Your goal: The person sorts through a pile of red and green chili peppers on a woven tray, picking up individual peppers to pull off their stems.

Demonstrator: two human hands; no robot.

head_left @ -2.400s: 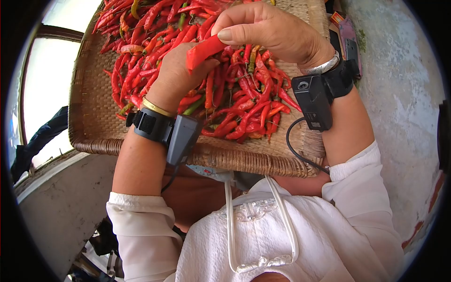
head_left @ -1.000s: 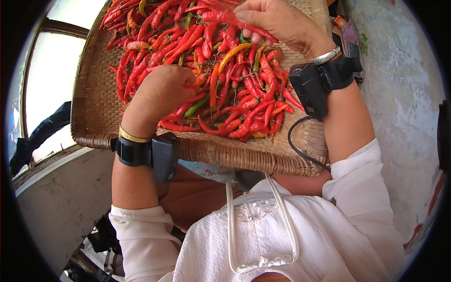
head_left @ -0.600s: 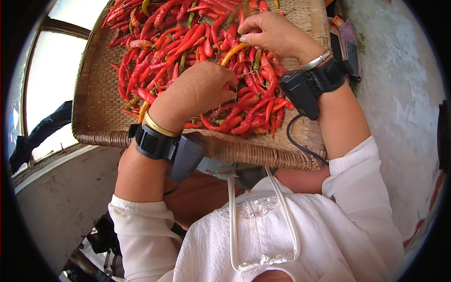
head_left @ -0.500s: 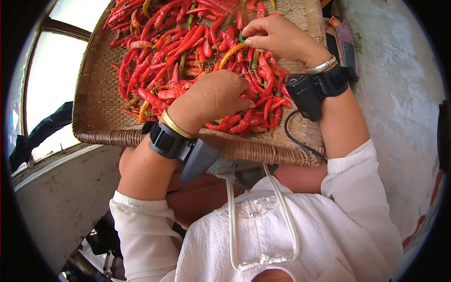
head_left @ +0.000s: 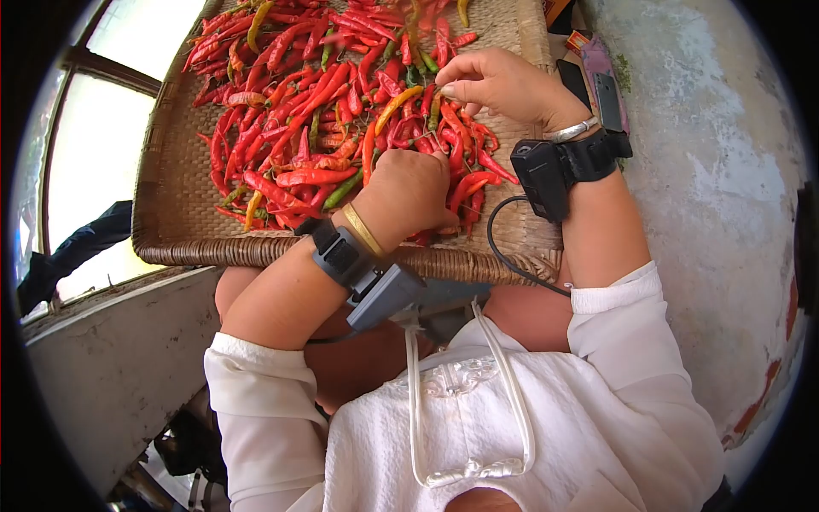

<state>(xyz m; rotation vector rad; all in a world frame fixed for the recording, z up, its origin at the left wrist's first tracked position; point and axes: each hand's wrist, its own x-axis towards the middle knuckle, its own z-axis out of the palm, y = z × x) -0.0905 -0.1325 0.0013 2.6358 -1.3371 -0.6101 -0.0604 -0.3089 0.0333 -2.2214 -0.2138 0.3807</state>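
A heap of mostly red chili peppers, with some green, orange and yellow ones, lies in a woven basket. My left hand is curled down over the near part of the heap, its fingertips hidden; what it holds cannot be seen. Above the right side of the heap is my right hand, thumb and index finger drawn together in a pinch, anything between them too small to name. A yellow pepper lies just left of that pinch.
A phone and a pink item are beside the basket's right edge, near a worn pale surface. A cable runs from the right wrist device over the basket's rim. At the left are a window and dark cloth.
My left hand has shifted right relative to the peppers, uncovering a green and an orange pepper. The view has moved slightly, so the basket and right arm appear further left.
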